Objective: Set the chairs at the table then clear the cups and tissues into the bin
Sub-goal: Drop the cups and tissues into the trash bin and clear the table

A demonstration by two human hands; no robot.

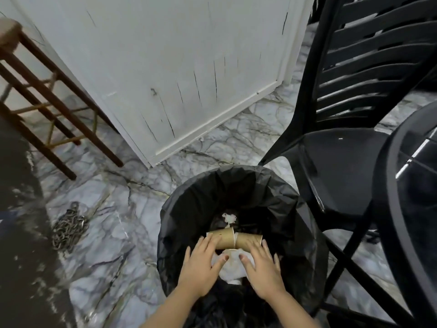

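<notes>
While both flat, empty-fingered hands, left hand (201,268) and right hand (263,268), hover over the bin (189,197), let brown paper cups (236,240) and tissues (233,266) drop clear of the liner rim.

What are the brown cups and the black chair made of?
The two brown cups look like paper: matte tan walls with thin white rims, probably disposable. The black chair looks like molded plastic, since its smooth seat shines a little and its slatted back seems formed in one piece, though painted metal cannot be ruled out.
</notes>
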